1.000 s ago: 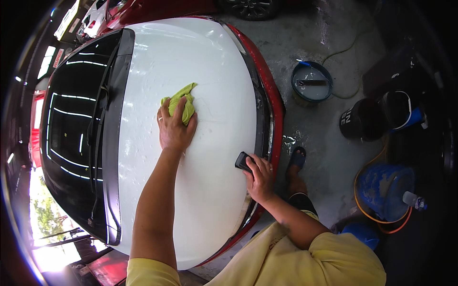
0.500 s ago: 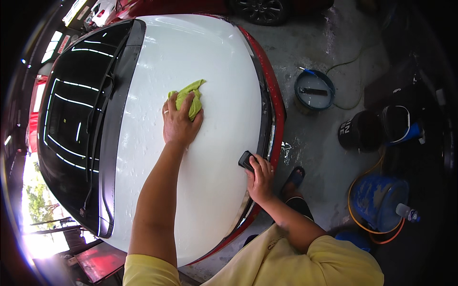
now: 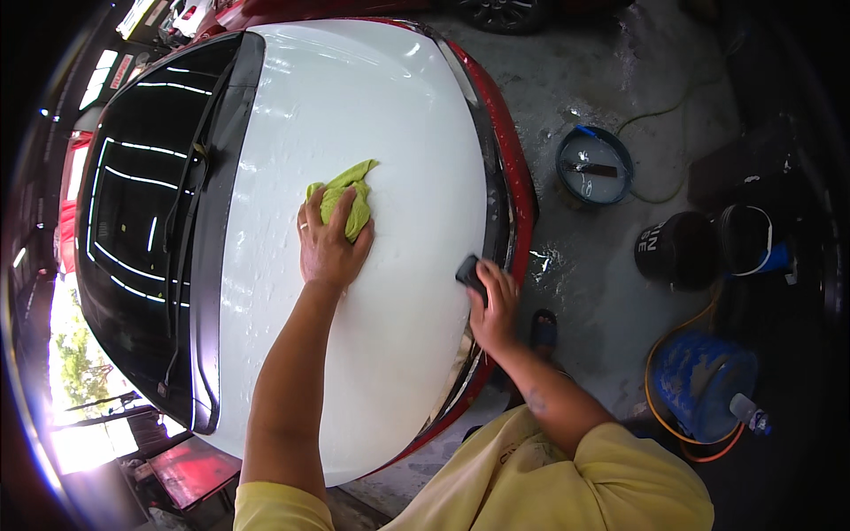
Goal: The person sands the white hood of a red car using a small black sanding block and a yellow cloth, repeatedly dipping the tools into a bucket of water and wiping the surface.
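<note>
A wide white car hood [image 3: 372, 106] spreads out beneath both of my arms. Bunched against its middle is a yellow-green cloth [image 3: 345, 211], and my left hand [image 3: 331, 257] presses down on it with the fingers wrapped over it. By the hood's front edge, on the right, my right hand [image 3: 498, 310] grips a small black block [image 3: 472, 274]. That block is at the paint, but whether its underside touches is hidden. Small wet-looking streaks show on the hood's left part.
The dark windshield [image 3: 133, 212] and wiper lie left of the hood; the red front bumper [image 3: 512, 150] borders its right. A bucket of water [image 3: 595, 165], black buckets [image 3: 668, 252], a blue drum [image 3: 704, 385] and a hose [image 3: 653, 372] stand on the floor to the right.
My right hand has slid farther away along the hood's front edge with the black block. My left hand and the cloth have shifted slightly nearer. The view has moved a little.
</note>
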Motion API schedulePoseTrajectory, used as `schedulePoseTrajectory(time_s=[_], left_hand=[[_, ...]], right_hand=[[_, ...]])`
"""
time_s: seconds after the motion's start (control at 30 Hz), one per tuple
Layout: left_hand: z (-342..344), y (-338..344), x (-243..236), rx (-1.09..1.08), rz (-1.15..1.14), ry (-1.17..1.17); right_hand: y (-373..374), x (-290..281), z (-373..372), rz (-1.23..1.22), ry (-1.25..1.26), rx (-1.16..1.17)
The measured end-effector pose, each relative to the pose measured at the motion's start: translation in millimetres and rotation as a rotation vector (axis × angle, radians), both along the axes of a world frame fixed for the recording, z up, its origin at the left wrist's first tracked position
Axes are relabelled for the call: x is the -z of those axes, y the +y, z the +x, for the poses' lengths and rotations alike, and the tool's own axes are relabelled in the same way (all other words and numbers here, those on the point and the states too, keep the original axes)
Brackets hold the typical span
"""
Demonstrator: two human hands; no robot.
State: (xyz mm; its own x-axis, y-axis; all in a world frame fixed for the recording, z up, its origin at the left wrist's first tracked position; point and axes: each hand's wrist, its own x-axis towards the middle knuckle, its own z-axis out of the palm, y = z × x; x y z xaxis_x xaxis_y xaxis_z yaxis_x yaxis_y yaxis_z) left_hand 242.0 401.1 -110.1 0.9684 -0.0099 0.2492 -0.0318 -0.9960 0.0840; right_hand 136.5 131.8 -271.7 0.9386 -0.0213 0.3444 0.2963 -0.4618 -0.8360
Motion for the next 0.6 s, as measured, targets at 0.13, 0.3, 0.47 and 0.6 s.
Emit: schedulePoseTrajectory(time_s=[0.13, 0.3, 0.47, 0.6], left_hand=[[7.1, -1.4, 0.9, 0.039, 0.011, -0.026], [12.8, -9.7, 2.0, 0.058, -0.003, -0.04], [0.3, -1.5, -0.6, 0.005, 0.018, -0.007], [5.3, 3.6, 6.0, 0.075, 0.026, -0.051]], right_hand=[[-8.5, -16.5, 195.0, -0.03, 0.015, 0.088], [-11.2, -21.4, 205.5, -0.006, 0.076, 0.086], [-6.9, 9.2, 35.4, 0.03, -0.067, -0.06], [-10.9, -9.4, 179.5, 0.057, 0.112, 0.068]])
